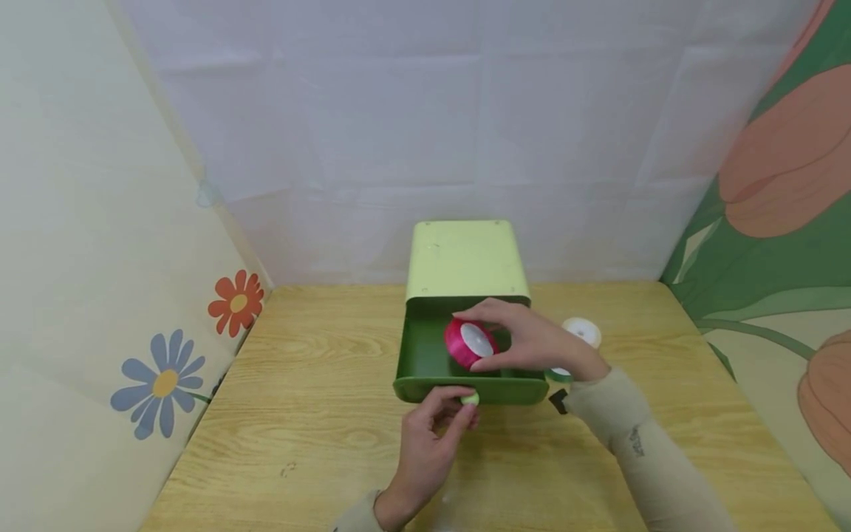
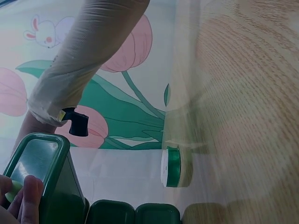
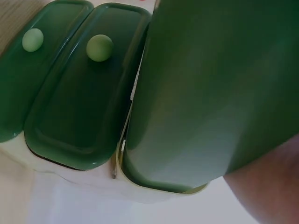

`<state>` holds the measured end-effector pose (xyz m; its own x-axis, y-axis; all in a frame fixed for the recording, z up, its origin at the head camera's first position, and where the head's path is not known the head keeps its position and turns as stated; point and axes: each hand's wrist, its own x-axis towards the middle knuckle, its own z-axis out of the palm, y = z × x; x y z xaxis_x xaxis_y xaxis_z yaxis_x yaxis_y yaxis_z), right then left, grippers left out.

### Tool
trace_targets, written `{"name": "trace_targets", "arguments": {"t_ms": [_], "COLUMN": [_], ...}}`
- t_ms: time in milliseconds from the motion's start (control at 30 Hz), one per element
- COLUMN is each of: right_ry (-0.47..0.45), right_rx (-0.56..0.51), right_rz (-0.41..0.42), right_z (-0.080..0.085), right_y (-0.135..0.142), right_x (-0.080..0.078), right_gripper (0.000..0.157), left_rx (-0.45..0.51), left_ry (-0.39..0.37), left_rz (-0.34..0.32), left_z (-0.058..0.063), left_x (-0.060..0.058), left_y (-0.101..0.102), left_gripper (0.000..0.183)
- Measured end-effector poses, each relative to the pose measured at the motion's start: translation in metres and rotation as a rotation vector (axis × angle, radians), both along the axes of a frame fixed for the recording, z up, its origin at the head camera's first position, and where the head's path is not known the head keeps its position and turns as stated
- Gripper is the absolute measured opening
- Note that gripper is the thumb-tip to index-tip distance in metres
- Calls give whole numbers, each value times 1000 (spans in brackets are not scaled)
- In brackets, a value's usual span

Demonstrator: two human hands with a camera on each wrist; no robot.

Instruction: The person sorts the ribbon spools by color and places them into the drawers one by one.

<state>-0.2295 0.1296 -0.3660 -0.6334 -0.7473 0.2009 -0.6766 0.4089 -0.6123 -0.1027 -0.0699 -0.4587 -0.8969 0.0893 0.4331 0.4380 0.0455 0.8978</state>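
Observation:
My right hand holds a spool of bright pink ribbon between thumb and fingers. The spool is tilted over the open dark green drawer of a pale green cabinet. With thumb and fingertips, my left hand pinches the round light green knob on the drawer's front. The left wrist view also has this knob and the fingers of my left hand beside it. In the right wrist view the pulled-out drawer fills the right side, hiding my fingers and the spool.
Right of the cabinet, a white spool and a green ribbon spool stand on the wooden table, partly behind my right wrist in the head view. Two closed drawers lie below the open one. A white sheet hangs behind.

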Motion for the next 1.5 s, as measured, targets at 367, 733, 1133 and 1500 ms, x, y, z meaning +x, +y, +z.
{"name": "trace_targets", "arguments": {"t_ms": [367, 733, 1133, 1500], "right_ry": [128, 155, 147, 169], "right_rx": [167, 195, 145, 52], "right_rz": [-32, -26, -14, -8], "right_z": [-4, -7, -4, 4], "right_y": [-9, -10, -6, 3], "right_x": [1, 1, -1, -1], "right_gripper": [69, 69, 68, 60], "left_rx": [-2, -4, 0, -17], "left_ry": [13, -1, 3, 4], "left_rz": [6, 13, 10, 22], "left_z": [-1, -3, -1, -2], "left_x": [0, 1, 1, 0], "left_y": [0, 1, 1, 1], "left_gripper": [13, 13, 13, 12]}}
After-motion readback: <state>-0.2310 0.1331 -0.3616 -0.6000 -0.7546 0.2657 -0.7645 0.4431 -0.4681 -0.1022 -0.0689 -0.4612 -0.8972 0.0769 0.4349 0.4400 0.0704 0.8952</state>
